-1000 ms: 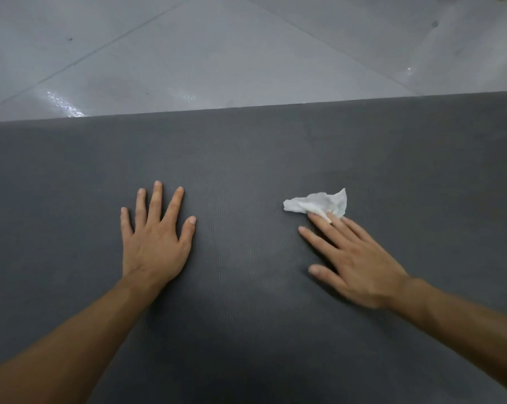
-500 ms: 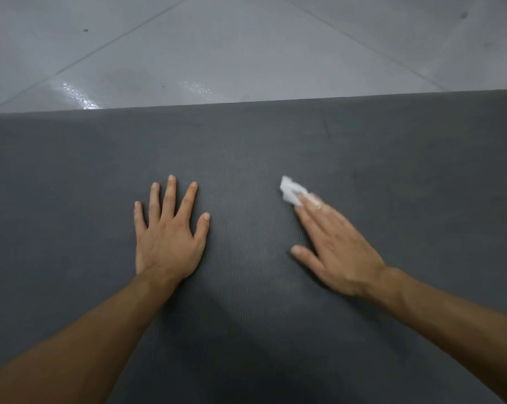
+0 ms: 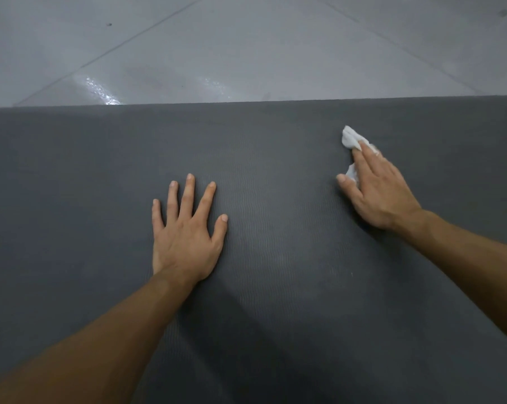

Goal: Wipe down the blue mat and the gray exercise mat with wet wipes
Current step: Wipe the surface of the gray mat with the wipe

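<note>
Right hand (image 3: 383,191), fingers flat on the wet wipe (image 3: 352,139), now sits further right on the gray exercise mat (image 3: 275,287); left hand (image 3: 185,237) stays spread flat. Wiping's progressing.

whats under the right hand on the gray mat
A crumpled white wet wipe, pressed onto the dark gray exercise mat by straight fingers of the right hand. Its ends stick out past the fingertips and beside the thumb; the part beneath the hand is covered.
</note>
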